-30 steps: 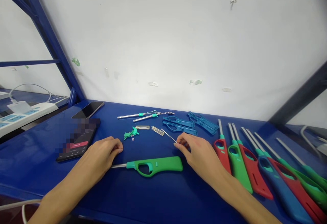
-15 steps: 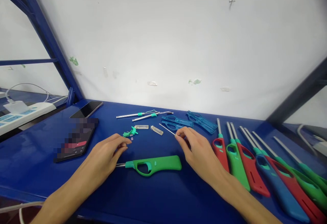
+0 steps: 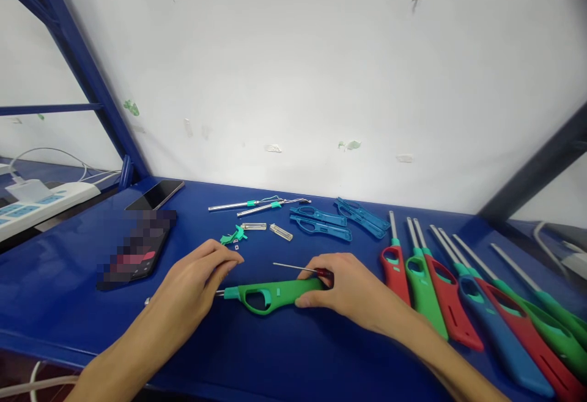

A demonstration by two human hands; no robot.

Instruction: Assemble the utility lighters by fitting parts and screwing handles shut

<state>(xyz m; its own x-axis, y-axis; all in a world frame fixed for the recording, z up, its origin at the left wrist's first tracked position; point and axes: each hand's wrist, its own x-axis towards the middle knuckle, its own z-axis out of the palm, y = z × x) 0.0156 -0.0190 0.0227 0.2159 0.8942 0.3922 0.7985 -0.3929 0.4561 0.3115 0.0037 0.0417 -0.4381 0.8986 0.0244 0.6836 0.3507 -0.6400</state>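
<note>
And now clamping the right hand (image 3: 353, 286) on the handle end of the green lighter (image 3: 287, 292), thumb to the near side, fingers to the far side! Carrying a screwdriver (image 3: 325, 275) in that same grip, too, with the thin shaft pointing left, just beyond the lighter. Over to the left hand (image 3: 192, 280): reaching across the lighter's metal tube, fingertips bunched close, but impossible to tell whether quite meeting, or pinched on anything small. Lying flat on the blue table (image 3: 257, 353), between the two hands, with the trigger loop turned toward the near edge.

On to the tally! Apparently through with about two lighters' worth, judging by the loose parts farther back: wired metal tubes (image 3: 227, 208), blue shells (image 3: 337, 235) in two pairs, clear pieces (image 3: 281, 232), a little heap of green bits (image 3: 235, 234). Grouped roughly by kind, it seems.

Not yet opened, as far as visible: the green lighter, outwardly whole, tube in place. Likewise intact on the right: a row of lighters (image 3: 504, 335) in red, green and blue, running to the edge of view. Early going, by the look of it, with far more whole than in pieces.
</note>
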